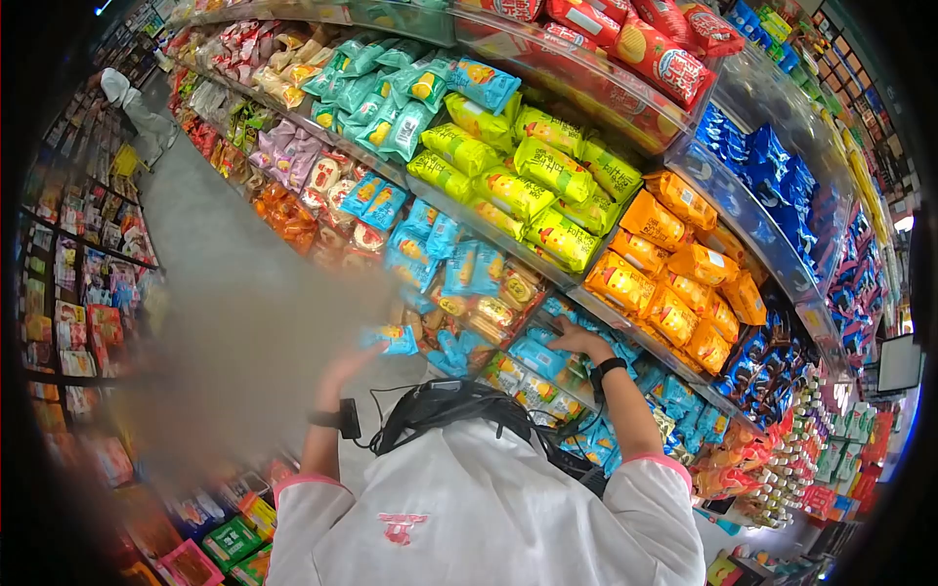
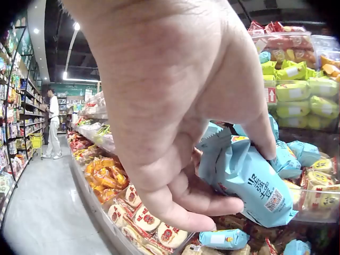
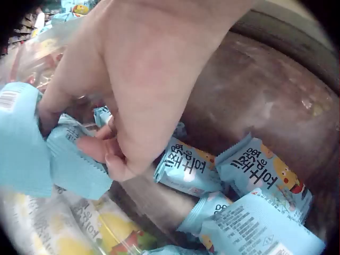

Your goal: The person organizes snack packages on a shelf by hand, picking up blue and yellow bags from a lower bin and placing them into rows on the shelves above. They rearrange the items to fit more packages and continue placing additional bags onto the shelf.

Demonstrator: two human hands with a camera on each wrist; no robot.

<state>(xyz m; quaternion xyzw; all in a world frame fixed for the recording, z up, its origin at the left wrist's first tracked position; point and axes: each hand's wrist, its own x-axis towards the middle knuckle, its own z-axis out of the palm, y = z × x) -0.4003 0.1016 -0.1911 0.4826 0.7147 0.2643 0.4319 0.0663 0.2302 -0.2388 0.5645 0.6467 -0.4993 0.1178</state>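
Note:
In the left wrist view, my left hand [image 2: 175, 101] grips a light-blue packet [image 2: 255, 186] between thumb and fingers, above bins of wrapped snacks. The head view shows that left hand [image 1: 350, 364] with the packet [image 1: 398, 340] at its fingertips, left of the lower shelf. My right hand [image 1: 582, 344] reaches into a low bin of blue packets. Up close, the right hand [image 3: 143, 79] has thumb and curled fingers around a blue packet [image 3: 79, 162]; the thumb tip is hidden. Another blue packet [image 3: 21, 141] lies against the thumb.
More blue packets [image 3: 265, 170] lie loose in the right bin. Above are green packets [image 1: 552, 168] and orange packets [image 1: 674, 314] behind clear shelf edges. Round biscuits [image 2: 171, 234] fill a bin below the left hand. A person in white [image 2: 53, 125] stands down the aisle.

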